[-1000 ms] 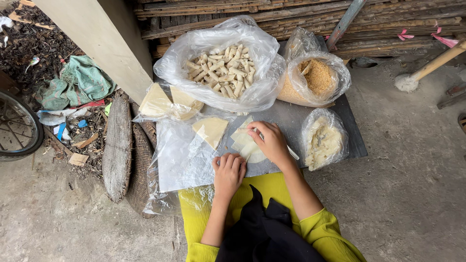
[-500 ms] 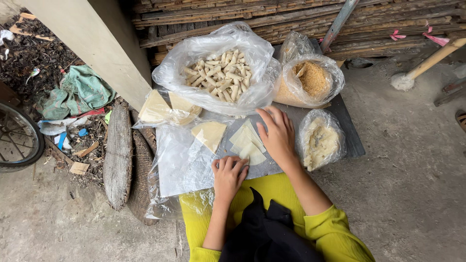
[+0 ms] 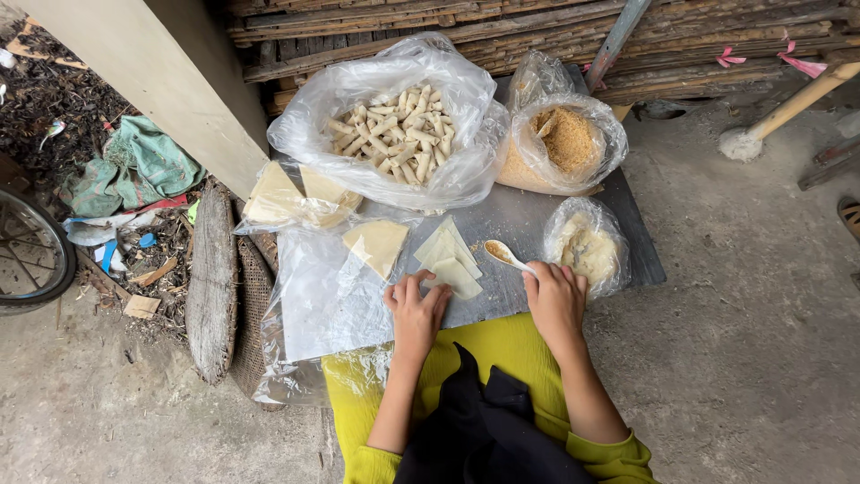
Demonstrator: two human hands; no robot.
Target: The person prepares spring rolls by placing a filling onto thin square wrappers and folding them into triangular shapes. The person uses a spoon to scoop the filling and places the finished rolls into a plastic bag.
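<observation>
Bare board strip runs between wrappers and filling bag.

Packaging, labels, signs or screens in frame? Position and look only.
Large clear bag: board's rear centre, bulging, pale rolled sticks inside.
Crumb bag: rear right, clear, golden-brown crumbs.
Small bag: right edge, clear, pale yellowish mash.
Wrapper bag: left, clear, cream sheets.
No labels, signs or screens visible.
</observation>
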